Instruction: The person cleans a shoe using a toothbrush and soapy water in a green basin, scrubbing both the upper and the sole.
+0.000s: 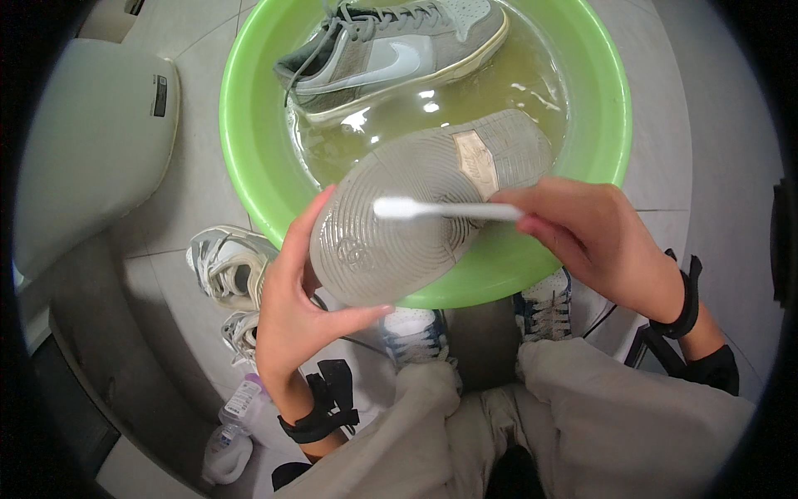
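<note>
My left hand grips the toe end of a shoe, its fingers and thumb wrapped round the edge. The shoe's grey ridged sole faces up, with a pale label-like patch near the middle. In my right hand is a white toothbrush, its blurred head over or on the sole's round tread. The shoe is held at the near rim of a green basin. A grey and white sneaker rests on its side in the basin's murky water.
Left of the basin, a pair of worn white sneakers stands on the tiled floor. A clear bottle with a purple cap and a white jug-like bottle lie at lower left. A rounded white fixture is beyond them.
</note>
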The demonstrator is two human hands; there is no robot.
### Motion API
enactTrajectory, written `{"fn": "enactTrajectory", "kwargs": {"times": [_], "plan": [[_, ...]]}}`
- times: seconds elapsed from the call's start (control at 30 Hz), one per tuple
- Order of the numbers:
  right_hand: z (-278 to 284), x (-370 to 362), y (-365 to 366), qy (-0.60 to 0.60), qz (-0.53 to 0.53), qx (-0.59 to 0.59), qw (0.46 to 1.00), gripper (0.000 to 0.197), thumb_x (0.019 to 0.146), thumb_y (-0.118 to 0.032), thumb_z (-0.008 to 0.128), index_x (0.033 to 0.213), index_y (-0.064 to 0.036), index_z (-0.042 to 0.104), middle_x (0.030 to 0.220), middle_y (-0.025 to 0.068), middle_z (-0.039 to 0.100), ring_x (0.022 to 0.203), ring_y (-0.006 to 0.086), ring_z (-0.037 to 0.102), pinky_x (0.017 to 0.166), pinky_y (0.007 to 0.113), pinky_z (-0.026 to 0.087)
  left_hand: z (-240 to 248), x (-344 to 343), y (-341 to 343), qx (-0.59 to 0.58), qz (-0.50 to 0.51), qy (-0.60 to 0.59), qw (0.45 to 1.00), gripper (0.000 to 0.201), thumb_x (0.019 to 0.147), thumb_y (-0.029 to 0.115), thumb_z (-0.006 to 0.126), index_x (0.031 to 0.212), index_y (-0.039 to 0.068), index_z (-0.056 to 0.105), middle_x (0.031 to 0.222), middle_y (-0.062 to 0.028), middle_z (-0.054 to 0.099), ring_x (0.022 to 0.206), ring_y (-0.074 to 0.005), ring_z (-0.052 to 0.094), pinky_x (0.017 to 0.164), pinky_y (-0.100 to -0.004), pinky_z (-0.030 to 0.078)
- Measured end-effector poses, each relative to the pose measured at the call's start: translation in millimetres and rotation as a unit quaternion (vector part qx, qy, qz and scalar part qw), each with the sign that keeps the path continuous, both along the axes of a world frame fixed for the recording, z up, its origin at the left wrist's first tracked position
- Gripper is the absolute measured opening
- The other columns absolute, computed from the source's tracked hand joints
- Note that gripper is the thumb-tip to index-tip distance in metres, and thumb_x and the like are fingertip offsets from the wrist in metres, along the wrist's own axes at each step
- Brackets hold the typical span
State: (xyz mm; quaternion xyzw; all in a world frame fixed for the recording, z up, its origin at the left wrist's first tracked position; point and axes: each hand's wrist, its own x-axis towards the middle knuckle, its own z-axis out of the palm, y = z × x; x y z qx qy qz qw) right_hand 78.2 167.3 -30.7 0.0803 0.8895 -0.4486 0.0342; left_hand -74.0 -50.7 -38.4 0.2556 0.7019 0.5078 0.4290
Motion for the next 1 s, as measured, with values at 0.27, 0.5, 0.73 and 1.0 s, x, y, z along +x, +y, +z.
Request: {"fn": "enactTrajectory", "kwargs": {"times": [0.27,0.5,0.73,1.0], "plan": [[-4.3,4.5,-0.7,0.019,-0.022,-0.041,0.999,0.019,0.076,-0.007,0.057,0.095,-0.0038,0.058,0.062,0.0089,0.049,0.054,0.0220,0.050,0.051,0.031,0.041,1.8,0.3,1.3,-0.023,0.047,-0.043,0.998,0.091,0.050,0.002,0.076,0.128,-0.001,0.028,0.119,-0.0115,0.045,0.106,-0.0180,0.047,0.090,-0.0306,0.039],[-6.1,-11.2,8.7,-0.046,0.020,-0.035,0.998,0.007,0.081,-0.012,0.050,0.080,-0.0052,0.053,0.060,0.0153,0.048,0.053,0.0311,0.048,0.047,0.035,0.040,-1.5,-8.1,5.1,-0.020,0.006,-0.039,0.999,0.091,0.050,0.001,0.076,0.128,-0.001,0.029,0.118,-0.0128,0.046,0.105,-0.0187,0.048,0.089,-0.0311,0.041],[-3.3,3.2,-2.3,-0.044,-0.023,0.019,0.999,0.007,0.080,-0.007,0.051,0.084,-0.0034,0.056,0.065,0.0126,0.053,0.054,0.0292,0.052,0.050,0.033,0.043,4.5,-4.7,10.1,-0.076,0.053,-0.078,0.993,0.100,0.045,0.012,0.082,0.128,-0.003,0.027,0.122,-0.0142,0.041,0.111,-0.0218,0.044,0.095,-0.0332,0.034],[7.4,19.1,-15.4,-0.103,-0.042,-0.022,0.994,0.014,0.078,-0.011,0.054,0.089,-0.0044,0.049,0.057,0.0145,0.050,0.051,0.0329,0.052,0.046,0.039,0.042,2.4,5.1,4.6,-0.027,0.071,-0.033,0.997,0.086,0.053,0.000,0.075,0.126,-0.003,0.029,0.115,-0.0135,0.047,0.102,-0.0195,0.051,0.086,-0.0304,0.043]]}}
